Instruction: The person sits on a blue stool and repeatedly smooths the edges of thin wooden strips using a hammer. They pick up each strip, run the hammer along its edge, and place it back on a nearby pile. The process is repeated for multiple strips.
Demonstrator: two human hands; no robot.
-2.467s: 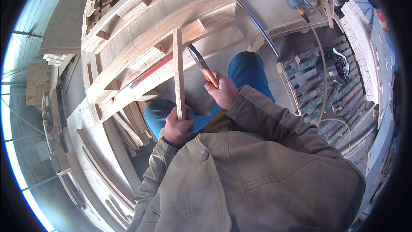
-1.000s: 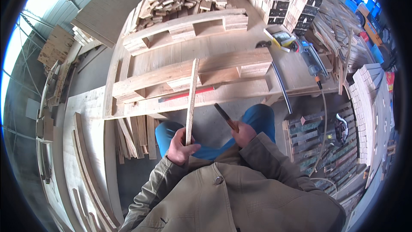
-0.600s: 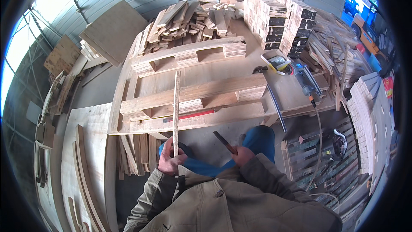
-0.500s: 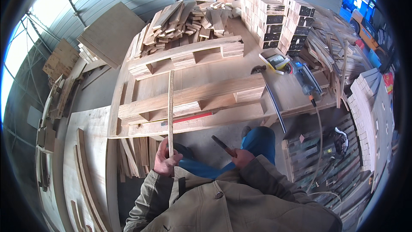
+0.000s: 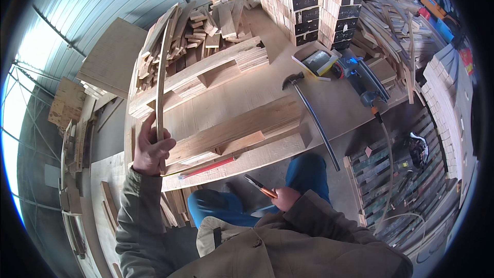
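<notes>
- The left hand (image 5: 151,150) is closed round the lower end of a thin wooden slat (image 5: 161,80), thumb across its face; a moment ago the slat stood upright in front of the knees, and now it has swung out to the person's left, its top end reaching up over the heap of offcuts (image 5: 198,23).
- That shift carries the slat off the lap and out to the left end of the workbench (image 5: 242,95), so it looks as though the piece is being held up for a look along its length or moved aside.
- The right hand (image 5: 286,198) has stayed low, just in front of the bench's near edge, closed on an orange-handled tool (image 5: 260,186) whose tip points toward the bench; whether it is a knife or pliers is too small to tell.
- On the bench a part-built pallet frame (image 5: 234,131) lies near the front edge, a red pencil-like stick (image 5: 206,168) beside it, touching no hand.
- A hammer (image 5: 309,116) rests at the bench's right side, with a nail box (image 5: 315,62) behind it.
</notes>
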